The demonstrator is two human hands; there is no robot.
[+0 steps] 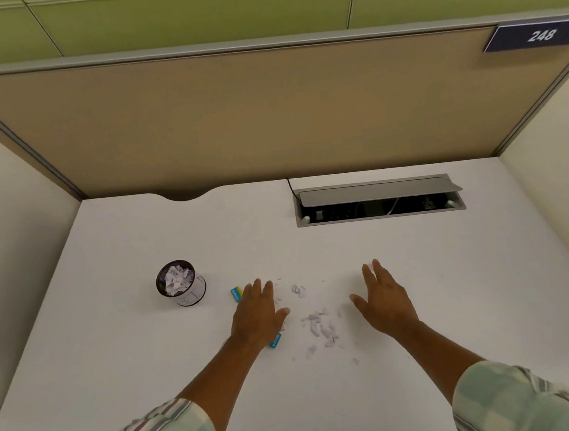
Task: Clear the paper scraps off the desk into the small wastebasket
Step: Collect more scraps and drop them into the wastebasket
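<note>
Several small white paper scraps (pixel 322 327) lie scattered on the white desk (pixel 116 350) between my two hands. My left hand (pixel 255 314) rests flat, fingers spread, just left of the scraps and holds nothing. My right hand (pixel 385 301) is open on the scraps' right side, palm turned toward them, empty. The small wastebasket (pixel 180 283), dark-rimmed with a white wall, stands to the left of my left hand and has crumpled white paper inside. A few more scraps (pixel 298 289) lie further back.
Two blue-and-yellow slips lie by my left hand, one (pixel 236 294) beside the fingers and one (pixel 275 341) near the wrist. An open cable tray (pixel 378 203) is set into the desk's back right. Beige partitions enclose the desk on three sides.
</note>
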